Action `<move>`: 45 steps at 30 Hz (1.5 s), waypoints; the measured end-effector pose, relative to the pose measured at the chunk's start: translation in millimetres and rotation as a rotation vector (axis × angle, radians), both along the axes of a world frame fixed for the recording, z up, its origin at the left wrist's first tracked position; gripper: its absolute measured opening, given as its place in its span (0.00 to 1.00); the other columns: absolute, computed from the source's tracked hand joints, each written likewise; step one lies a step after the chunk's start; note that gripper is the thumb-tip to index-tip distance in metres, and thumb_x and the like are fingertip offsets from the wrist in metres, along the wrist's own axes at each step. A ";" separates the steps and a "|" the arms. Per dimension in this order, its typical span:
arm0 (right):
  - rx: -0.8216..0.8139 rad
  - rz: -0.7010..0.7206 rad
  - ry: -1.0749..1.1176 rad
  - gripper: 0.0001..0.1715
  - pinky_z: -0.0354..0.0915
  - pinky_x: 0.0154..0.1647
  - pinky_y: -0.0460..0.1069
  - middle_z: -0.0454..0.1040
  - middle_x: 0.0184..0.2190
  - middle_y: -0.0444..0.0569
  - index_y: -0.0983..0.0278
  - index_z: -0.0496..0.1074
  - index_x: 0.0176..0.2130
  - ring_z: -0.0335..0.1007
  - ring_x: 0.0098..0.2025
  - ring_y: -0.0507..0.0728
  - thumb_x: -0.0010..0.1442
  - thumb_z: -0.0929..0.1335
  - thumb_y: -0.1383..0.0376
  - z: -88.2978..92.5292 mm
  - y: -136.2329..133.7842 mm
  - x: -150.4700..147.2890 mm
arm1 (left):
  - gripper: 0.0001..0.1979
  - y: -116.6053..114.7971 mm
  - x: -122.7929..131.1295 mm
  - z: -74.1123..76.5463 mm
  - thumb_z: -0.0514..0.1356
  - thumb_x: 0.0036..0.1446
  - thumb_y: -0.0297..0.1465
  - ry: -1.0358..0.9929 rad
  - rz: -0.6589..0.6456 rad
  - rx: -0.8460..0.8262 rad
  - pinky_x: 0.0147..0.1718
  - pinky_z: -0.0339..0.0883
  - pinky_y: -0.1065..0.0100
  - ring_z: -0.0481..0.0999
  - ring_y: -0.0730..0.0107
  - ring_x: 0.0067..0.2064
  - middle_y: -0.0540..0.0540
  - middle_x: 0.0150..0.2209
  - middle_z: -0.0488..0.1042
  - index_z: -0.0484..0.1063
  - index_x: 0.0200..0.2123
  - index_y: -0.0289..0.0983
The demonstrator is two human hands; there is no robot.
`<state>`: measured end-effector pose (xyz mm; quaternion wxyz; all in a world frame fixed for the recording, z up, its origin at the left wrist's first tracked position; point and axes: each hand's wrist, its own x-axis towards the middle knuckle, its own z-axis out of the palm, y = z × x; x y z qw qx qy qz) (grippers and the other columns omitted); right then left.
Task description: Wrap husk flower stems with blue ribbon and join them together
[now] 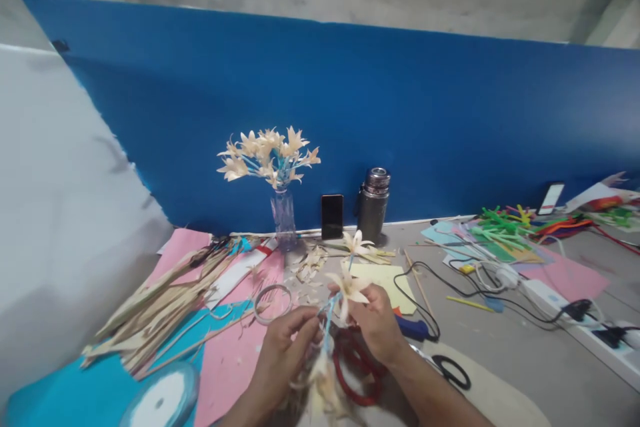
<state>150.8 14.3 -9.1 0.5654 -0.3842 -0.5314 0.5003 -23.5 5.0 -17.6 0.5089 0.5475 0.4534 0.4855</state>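
Note:
My left hand (287,347) is closed, thumb and fingers pinched at a thin blue-wrapped stem (329,327). My right hand (375,323) closes around the base of a cream star-shaped flower (349,288) made of dry husk-like petals. Just beyond it, another cream flower (357,244) sits on a blue stem. Below the hands, a cream flower bunch (327,383) is blurred. Under my right hand lie red loop handles (354,377), partly covered. My fingertips hide part of the join between stem and flower.
A clear vase (283,217) of similar flowers stands by the blue partition (400,113), near a phone (332,217) and a thermos (374,203). Dried husks (165,307), a tape ring (273,303) and a ribbon spool (163,397) lie left. Black-handled scissors (453,372), cables and a power strip (575,320) lie right.

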 end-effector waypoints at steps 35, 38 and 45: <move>0.131 0.063 -0.484 0.06 0.61 0.31 0.44 0.74 0.24 0.42 0.64 0.75 0.29 0.67 0.28 0.51 0.58 0.68 0.68 -4.8 -13.9 -15.5 | 0.15 2.3 4.4 1.1 0.72 0.45 0.38 -0.405 0.098 -0.123 0.34 0.68 0.70 0.74 0.72 0.32 0.48 0.30 0.76 0.76 0.32 0.34; 0.108 0.095 -0.480 0.05 0.61 0.32 0.45 0.75 0.26 0.42 0.64 0.75 0.31 0.68 0.29 0.52 0.58 0.68 0.68 -6.5 -14.1 -17.6 | 0.15 4.7 3.4 1.1 0.74 0.43 0.36 -0.479 0.119 -0.183 0.33 0.67 0.71 0.73 0.73 0.30 0.49 0.28 0.75 0.75 0.28 0.34; -0.045 0.199 -0.455 0.06 0.59 0.29 0.44 0.71 0.23 0.41 0.64 0.74 0.28 0.64 0.26 0.51 0.56 0.68 0.67 -6.2 -11.2 -16.6 | 0.15 7.9 -0.9 5.4 0.73 0.44 0.36 -0.556 0.134 -0.237 0.26 0.63 0.73 0.70 0.76 0.26 0.51 0.25 0.73 0.74 0.30 0.34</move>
